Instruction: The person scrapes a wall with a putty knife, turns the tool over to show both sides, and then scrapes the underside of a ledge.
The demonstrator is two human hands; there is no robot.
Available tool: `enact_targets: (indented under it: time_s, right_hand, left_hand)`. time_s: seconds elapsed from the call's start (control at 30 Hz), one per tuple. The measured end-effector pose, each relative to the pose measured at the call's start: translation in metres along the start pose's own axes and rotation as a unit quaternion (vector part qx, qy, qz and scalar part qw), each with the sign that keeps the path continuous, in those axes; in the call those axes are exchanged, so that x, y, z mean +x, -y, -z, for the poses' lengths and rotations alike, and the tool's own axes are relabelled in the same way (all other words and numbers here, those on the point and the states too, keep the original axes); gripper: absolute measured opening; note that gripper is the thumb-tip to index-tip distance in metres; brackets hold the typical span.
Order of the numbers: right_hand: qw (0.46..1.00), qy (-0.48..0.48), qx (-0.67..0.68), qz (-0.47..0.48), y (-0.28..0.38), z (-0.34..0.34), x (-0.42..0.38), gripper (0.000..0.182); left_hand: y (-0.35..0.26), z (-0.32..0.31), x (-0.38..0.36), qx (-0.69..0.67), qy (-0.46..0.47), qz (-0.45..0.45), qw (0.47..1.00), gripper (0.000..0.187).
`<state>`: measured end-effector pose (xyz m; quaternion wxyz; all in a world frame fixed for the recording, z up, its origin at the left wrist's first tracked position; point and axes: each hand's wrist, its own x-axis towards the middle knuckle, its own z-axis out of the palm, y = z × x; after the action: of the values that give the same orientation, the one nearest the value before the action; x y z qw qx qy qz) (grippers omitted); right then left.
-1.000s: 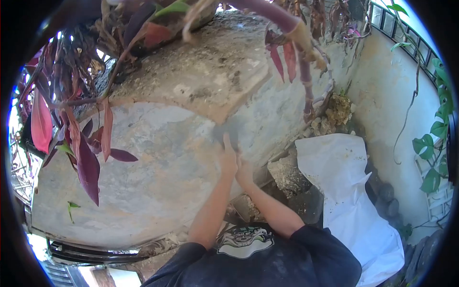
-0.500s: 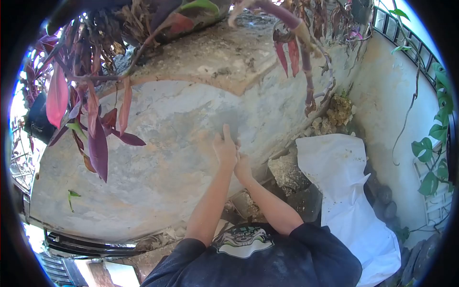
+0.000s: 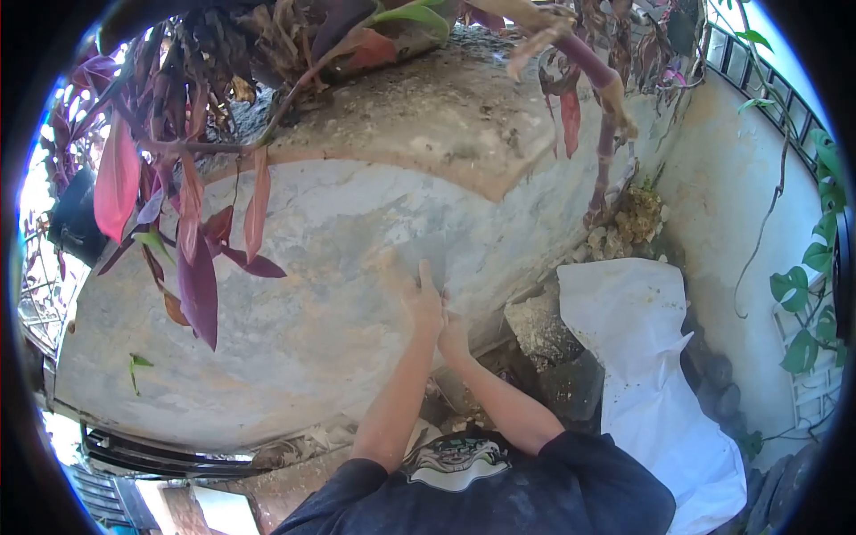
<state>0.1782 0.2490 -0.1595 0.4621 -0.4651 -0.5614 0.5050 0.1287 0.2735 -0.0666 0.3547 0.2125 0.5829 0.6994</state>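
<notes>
My left hand (image 3: 423, 301) is closed around the handle of a scraper with a flat, greyish blade (image 3: 430, 254), thumb stretched along it. Just below and to the right, my right hand (image 3: 454, 337) is closed at the handle's lower end, touching the left. Most of the handle is hidden by my fingers, and the blade is smeared by motion. It lies against the curved face of a patchy white and grey wall (image 3: 267, 330), whose surface looks rough and worn.
Purple-leaved plants (image 3: 198, 290) hang over the wall's ledge (image 3: 419, 116). Broken rubble (image 3: 539, 330) lies along the wall's foot, beside a dusty white sheet (image 3: 624, 303). A pale side wall (image 3: 727, 178) with a green vine (image 3: 794, 285) stands at right.
My view has shifted, so the wall and plants sit further right and lower. Against the wall, both hands and the scraper have moved left. The grip looks the same.
</notes>
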Motion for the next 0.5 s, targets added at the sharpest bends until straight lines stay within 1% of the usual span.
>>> enact_targets:
  time_s: [0.03,0.17,0.23,0.33,0.37,0.43,0.47,0.5]
  right_hand:
    - [1.0,-0.01,0.004,-0.007,-0.003,0.001,-0.005,0.052]
    - [1.0,0.005,0.012,-0.005,-0.021,-0.009,-0.007,0.05]
    - [0.999,-0.01,-0.028,-0.018,-0.001,-0.011,0.002,0.05]
    - [0.999,-0.013,-0.035,-0.003,-0.011,-0.02,0.002,0.051]
    - [0.999,-0.013,-0.033,0.0,-0.014,-0.022,0.005,0.051]
    - [0.999,0.001,0.022,-0.029,-0.025,-0.02,-0.007,0.052]
    - [0.999,0.001,0.023,-0.028,-0.027,-0.018,-0.01,0.052]
    - [1.0,-0.004,0.024,-0.004,-0.029,-0.017,-0.016,0.053]
  left_hand:
    - [0.005,0.001,-0.003,0.005,-0.02,0.011,1.0,0.041]
    - [0.012,0.01,-0.004,-0.027,-0.007,0.002,1.0,0.04]
    - [-0.008,0.004,-0.001,-0.004,0.008,-0.003,1.0,0.04]
    - [-0.011,0.009,0.0,0.005,0.017,-0.008,1.0,0.039]
    - [-0.008,0.009,0.004,0.005,0.017,-0.011,1.0,0.039]
    - [0.016,0.014,0.004,-0.021,-0.012,-0.027,0.999,0.036]
    - [0.024,0.016,0.004,-0.022,-0.012,-0.028,0.999,0.036]
    - [0.026,0.017,-0.002,-0.026,-0.019,-0.013,0.999,0.038]
